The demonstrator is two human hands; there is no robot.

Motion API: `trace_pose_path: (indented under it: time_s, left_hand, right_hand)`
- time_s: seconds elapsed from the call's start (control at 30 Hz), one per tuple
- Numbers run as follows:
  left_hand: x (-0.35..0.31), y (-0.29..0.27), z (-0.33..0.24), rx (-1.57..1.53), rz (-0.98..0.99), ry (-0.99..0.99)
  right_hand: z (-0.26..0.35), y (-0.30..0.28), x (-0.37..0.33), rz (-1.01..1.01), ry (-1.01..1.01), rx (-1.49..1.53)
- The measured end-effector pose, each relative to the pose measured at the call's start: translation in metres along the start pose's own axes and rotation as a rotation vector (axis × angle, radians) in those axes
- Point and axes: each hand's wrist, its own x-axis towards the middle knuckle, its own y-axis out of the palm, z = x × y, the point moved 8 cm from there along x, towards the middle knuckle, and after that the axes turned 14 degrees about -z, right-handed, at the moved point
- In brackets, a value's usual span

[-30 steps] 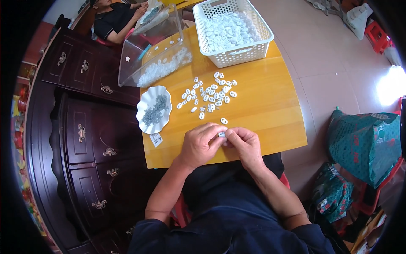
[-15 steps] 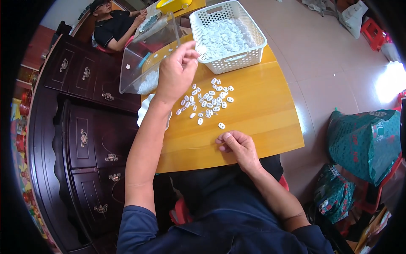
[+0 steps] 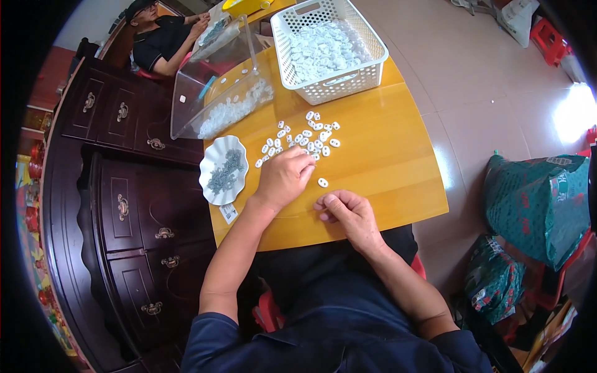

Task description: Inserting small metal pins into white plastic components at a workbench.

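Many small white oval plastic pieces (image 3: 308, 133), each with two dark spots, lie scattered on the wooden table. My left hand (image 3: 285, 179) is over the near edge of this group, its fingers bent together and pointing down; what is in them, if anything, is hidden. A single white oval piece (image 3: 323, 183) lies apart from the others, between my two hands. Just nearer than that piece, my right hand (image 3: 349, 216) rests by the table's front edge. Its fingers are curled with the thumb pressed over them, and I cannot make out anything in them.
A white scalloped dish (image 3: 210, 163) with small grey parts stands at the left. Behind it is a clear plastic bin (image 3: 186, 118) with translucent pieces. A white perforated basket (image 3: 348, 84) holds many pale pieces. Another person (image 3: 165, 40) sits at far left. Teal bags (image 3: 528, 205) stand at right.
My left hand has come down toward me from beside the basket to the scattered pieces, uncovering the scalloped dish. My right hand has stayed nearly still. The view has shifted slightly.
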Motion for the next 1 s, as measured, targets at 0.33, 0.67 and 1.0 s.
trace_pose_path:
  time_s: [0.33, 0.67, 1.0]
  left_hand:
    - [0.000, 0.013, -0.006, 0.105, 0.043, 0.234]
    - [0.005, 0.022, -0.008, 0.097, 0.122, 0.327]
    - [-0.022, -0.040, 0.049, -0.329, -0.169, -0.326]
  right_hand:
    - [0.001, 0.000, 0.003, 0.016, -0.011, -0.015]
    - [0.001, 0.001, -0.002, -0.012, -0.008, -0.017]
    - [0.005, 0.000, 0.001, -0.008, -0.004, -0.024]
